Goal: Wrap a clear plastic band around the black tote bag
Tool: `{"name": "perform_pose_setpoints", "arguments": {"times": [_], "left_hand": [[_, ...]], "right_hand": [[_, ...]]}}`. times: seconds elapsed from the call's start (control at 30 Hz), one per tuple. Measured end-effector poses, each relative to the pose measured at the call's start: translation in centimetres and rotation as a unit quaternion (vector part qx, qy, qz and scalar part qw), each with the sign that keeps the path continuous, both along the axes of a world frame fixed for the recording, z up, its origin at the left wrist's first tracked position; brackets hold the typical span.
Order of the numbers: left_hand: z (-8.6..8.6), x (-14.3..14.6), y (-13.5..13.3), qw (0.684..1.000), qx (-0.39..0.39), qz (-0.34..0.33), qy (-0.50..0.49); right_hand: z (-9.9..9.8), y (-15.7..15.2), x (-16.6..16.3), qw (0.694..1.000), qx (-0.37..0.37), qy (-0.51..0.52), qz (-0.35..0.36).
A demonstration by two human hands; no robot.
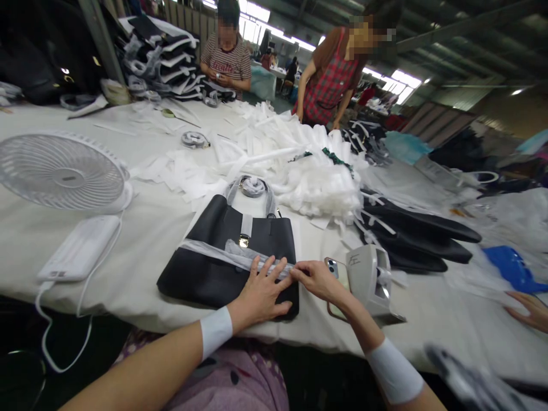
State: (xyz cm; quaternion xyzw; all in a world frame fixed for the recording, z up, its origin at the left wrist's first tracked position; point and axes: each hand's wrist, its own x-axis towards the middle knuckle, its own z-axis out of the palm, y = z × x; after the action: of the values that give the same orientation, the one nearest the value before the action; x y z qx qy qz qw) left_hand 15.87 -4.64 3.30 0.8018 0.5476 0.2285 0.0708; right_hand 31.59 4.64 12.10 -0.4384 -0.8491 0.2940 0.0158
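Observation:
A black handbag (257, 292) lies flat on the table in front of me, its wrapped handles (270, 201) pointing away. Across its front runs a strap in whitish wrapping (209, 252), below a gold clasp (244, 241). My left hand (263, 288) rests with fingers spread on the bag's lower right, fingertips over the wrapped strap. At the bag's right edge, my right hand (317, 278) pinches the end of that wrapped strap between thumb and fingers. Beside it are a phone (339, 273) and a tape dispenser (363, 274).
A white fan (64, 171) and a power bank (81, 248) with a cable stand left. White wrapping material (317, 188) is heaped beyond the bag. Black bag pieces (419, 234) lie right. Two people (226, 63) work across the table; another person's hand (531, 311) shows at the right edge.

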Motion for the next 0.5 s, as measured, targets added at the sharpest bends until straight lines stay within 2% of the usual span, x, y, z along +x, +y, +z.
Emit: {"name": "perform_pose_setpoints", "arguments": {"times": [0.23, 0.5], "left_hand": [[0.3, -0.2, 0.0, 1.000, -0.013, -0.007, -0.010], [0.5, -0.2, 0.0, 0.999, -0.029, -0.011, -0.026]], "right_hand": [[0.9, 1.4, -0.9, 0.997, -0.001, -0.079, 0.011], [0.2, 2.9, -1.9, 0.984, -0.004, -0.178, -0.019]]}}
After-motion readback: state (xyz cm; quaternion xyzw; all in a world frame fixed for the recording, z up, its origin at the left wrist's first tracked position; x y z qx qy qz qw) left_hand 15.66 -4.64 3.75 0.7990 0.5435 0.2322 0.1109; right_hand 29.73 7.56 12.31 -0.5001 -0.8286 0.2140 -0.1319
